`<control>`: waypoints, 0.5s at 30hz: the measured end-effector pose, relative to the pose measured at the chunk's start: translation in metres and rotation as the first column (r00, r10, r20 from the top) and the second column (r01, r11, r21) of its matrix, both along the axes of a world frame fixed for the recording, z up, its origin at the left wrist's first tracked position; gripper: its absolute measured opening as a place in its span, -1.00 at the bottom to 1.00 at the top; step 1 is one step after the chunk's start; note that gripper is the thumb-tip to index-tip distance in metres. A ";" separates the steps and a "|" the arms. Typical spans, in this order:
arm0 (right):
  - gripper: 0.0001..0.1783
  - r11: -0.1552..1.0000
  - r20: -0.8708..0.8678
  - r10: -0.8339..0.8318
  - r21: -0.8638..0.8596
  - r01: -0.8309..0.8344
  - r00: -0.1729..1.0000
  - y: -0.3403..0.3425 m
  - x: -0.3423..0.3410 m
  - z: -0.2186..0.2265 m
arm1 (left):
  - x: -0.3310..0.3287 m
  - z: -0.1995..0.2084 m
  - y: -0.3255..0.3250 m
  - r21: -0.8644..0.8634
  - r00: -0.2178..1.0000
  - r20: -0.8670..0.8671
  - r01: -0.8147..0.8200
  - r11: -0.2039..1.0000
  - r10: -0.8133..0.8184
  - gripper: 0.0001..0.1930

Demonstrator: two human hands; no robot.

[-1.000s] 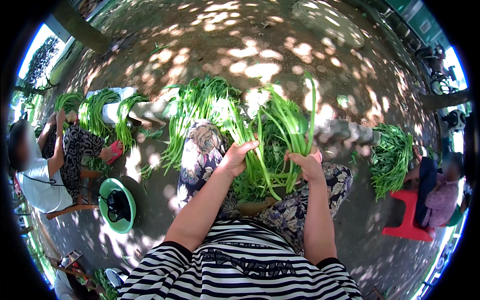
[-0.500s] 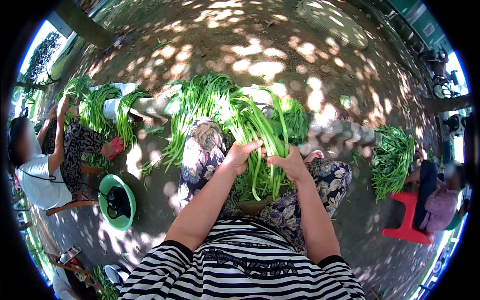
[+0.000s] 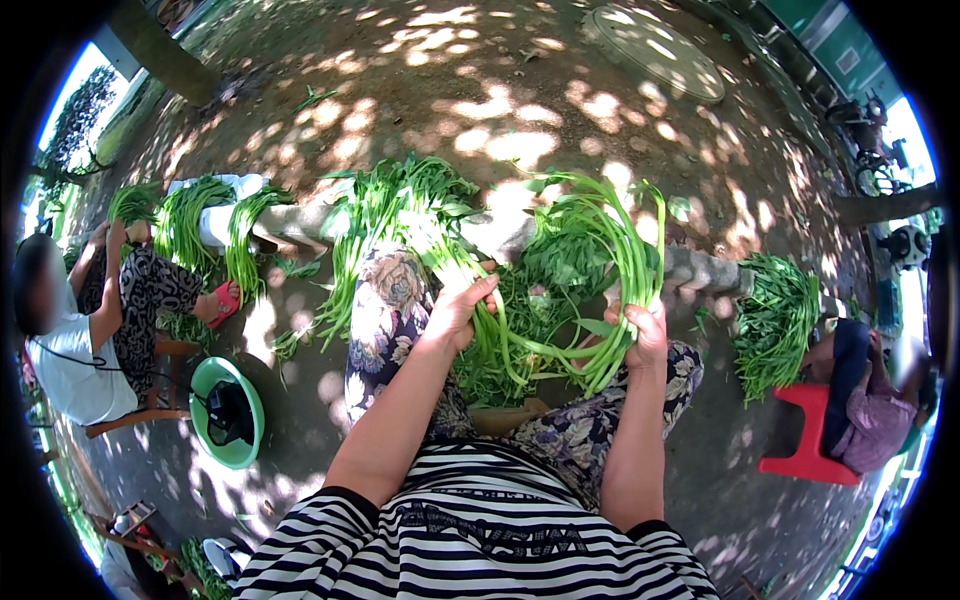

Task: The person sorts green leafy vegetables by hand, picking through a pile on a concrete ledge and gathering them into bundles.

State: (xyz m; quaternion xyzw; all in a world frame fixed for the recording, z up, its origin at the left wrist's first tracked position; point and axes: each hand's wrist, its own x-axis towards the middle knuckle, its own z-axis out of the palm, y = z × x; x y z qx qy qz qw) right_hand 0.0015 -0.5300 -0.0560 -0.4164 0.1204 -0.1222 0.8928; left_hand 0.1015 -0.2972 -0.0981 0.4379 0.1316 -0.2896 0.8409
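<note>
My left hand (image 3: 462, 312), above my left thigh, is closed round several long green stems. From it they droop down and across toward the right. My right hand (image 3: 645, 333) grips a thicker bunch of leafy greens (image 3: 632, 245), which arches up and over to the left. Cut ends of some stems meet low between the hands. Beneath, more greens (image 3: 500, 345) lie between my knees. A large heap of leafy greens (image 3: 395, 215) hangs over the low kerb just beyond my left knee, and darker leaves (image 3: 567, 260) lie beyond the held bunch.
A low stone kerb (image 3: 700, 270) runs across ahead, with another pile of greens (image 3: 775, 325) at right. At left, a seated person (image 3: 90, 340) handles greens near a green basin (image 3: 205, 375). Someone sits by a red stool (image 3: 808, 440) at right. A round cover (image 3: 655, 52) lies in the ground.
My hands have moved apart, the right one outward to the right. The single bunch they held together is now split between them, its larger part in the right hand.
</note>
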 end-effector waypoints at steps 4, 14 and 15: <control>-0.60 0.998 0.089 0.003 0.062 -0.008 0.996 -0.014 -0.010 -0.012 | -0.002 0.010 -0.001 0.003 0.997 -0.027 0.076 0.997 -0.076 -0.69; -0.60 0.995 0.151 0.091 0.037 -0.097 0.984 -0.006 0.002 -0.004 | -0.004 0.013 -0.001 -0.054 0.985 0.033 0.169 0.984 -0.168 -0.66; -0.60 0.995 0.109 0.099 -0.039 -0.095 0.989 -0.002 0.004 -0.001 | -0.003 0.013 -0.001 -0.054 0.984 0.051 0.175 0.983 -0.172 -0.65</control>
